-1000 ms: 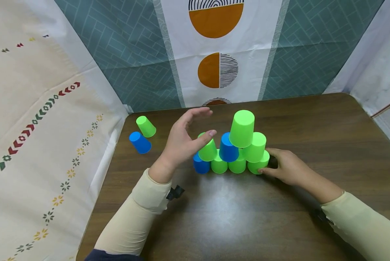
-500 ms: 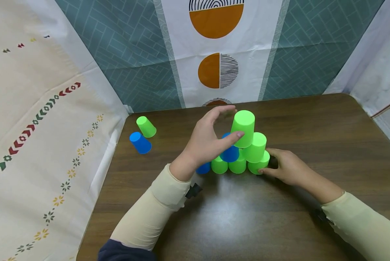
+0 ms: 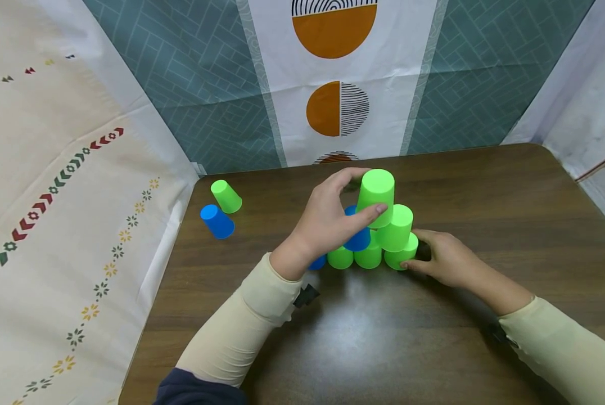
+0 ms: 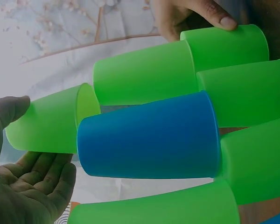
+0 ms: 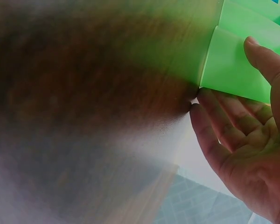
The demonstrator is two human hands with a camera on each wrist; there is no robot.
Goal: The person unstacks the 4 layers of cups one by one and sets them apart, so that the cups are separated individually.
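Gripping the twelve-o'clock green cup (image 3: pixel 376 194) of the stack (image 3: pixel 394 229), left hand (image 3: pixel 326 218) mostly hides a bottom blue cup (image 3: pixel 318 263); right hand (image 3: pixel 445 258) grips the four-o'clock green cup (image 3: pixel 398 259); wooden tabletop (image 3: pixel 363 337) stretches toward six o'clock.

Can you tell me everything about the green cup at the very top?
The top cup is plain bright green, looks like smooth plastic, and narrows toward its closed end. It stands upside down, open end below, resting across a blue cup and another green cup. The left hand curves around it.
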